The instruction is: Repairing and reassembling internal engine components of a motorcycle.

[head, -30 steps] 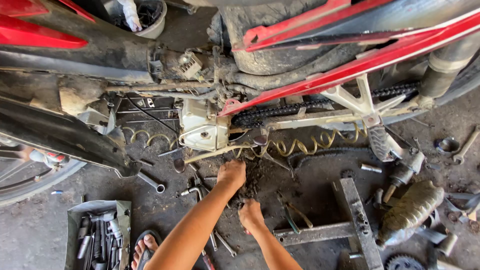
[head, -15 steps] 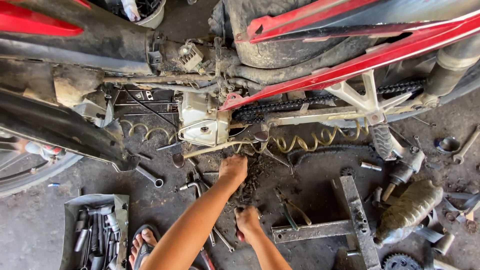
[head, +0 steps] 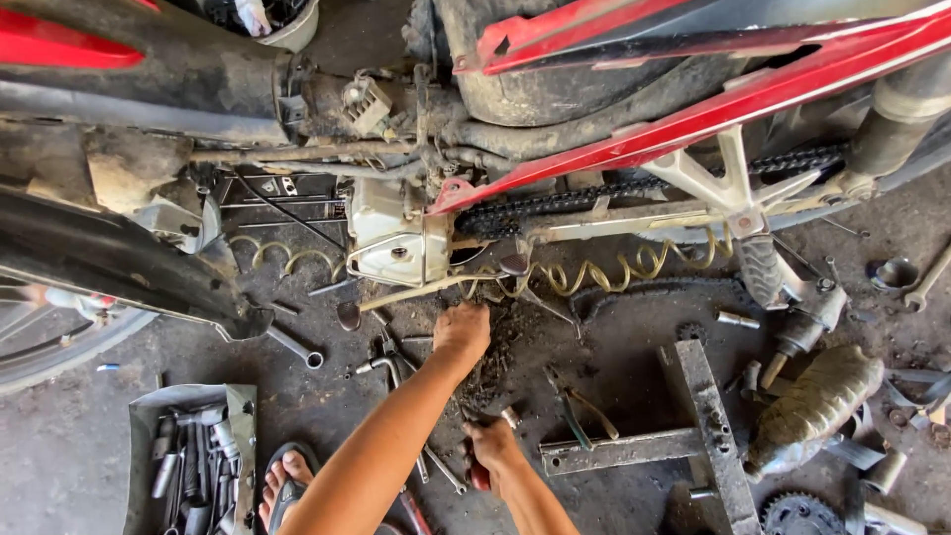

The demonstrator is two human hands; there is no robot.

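Reaching left hand (head: 462, 331) with fingers hidden in grime, grip unclear, right hand (head: 492, 446) clutching a half-hidden red-handled tool (head: 479, 476)

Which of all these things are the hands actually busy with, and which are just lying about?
In hand:
left hand in the dirt pile under the motorbike
right hand gripping a red-handled tool

Lying about:
tool tray
wrench
sprocket
pliers

We see our left hand (head: 462, 332) stretched toward the grimy underside of the red motorcycle frame (head: 753, 94), beside the coiled spring (head: 594, 272). Our right hand (head: 492, 444) grips a red-handled tool (head: 479, 476) above the oily floor (head: 614, 337); a tray of sockets (head: 188, 466) lies left.
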